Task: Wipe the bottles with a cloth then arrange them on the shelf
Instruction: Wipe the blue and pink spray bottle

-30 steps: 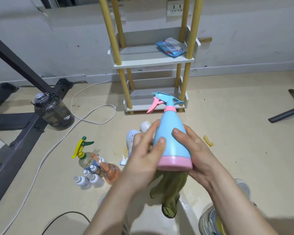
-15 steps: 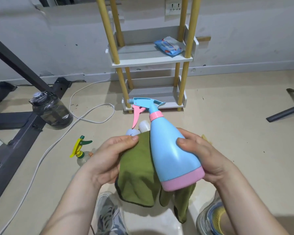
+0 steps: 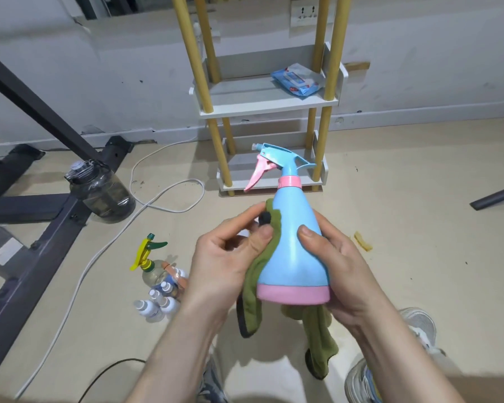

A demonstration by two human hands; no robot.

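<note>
Head view, looking down at the floor. At the centre of the frame a blue spray bottle (image 3: pixel 293 248) with a pink base, pink collar and pink trigger is held upright above the floor, nozzle pointing to the left of the frame. The right hand (image 3: pixel 341 266) wraps the bottle's right side, its fingers (image 3: pixel 309 232) curled round the body with the thumb on the front face. The left hand (image 3: pixel 224 257) pinches a green cloth (image 3: pixel 250 309) between thumb and fingers and holds it against the bottle's left side; the cloth's loose ends hang below the pink base. A small dark item sits at the left fingertips, possibly a tab of the cloth; the view does not settle this. In the upper centre a white shelf (image 3: pixel 268 107) on yellow posts stands against the wall, with a blue wipes packet (image 3: pixel 296 80) on its upper tier and the lower tier directly behind the bottle's trigger. At the lower left of centre a clear bottle with a yellow-and-green trigger (image 3: pixel 149 254) stands on the floor, just beside a cluster of small white-capped bottles (image 3: pixel 154 303). At the left a dark water jug (image 3: pixel 102 193) stands beside a dark metal frame (image 3: pixel 41 251), and a white cable (image 3: pixel 169 196) loops across the floor.
</note>
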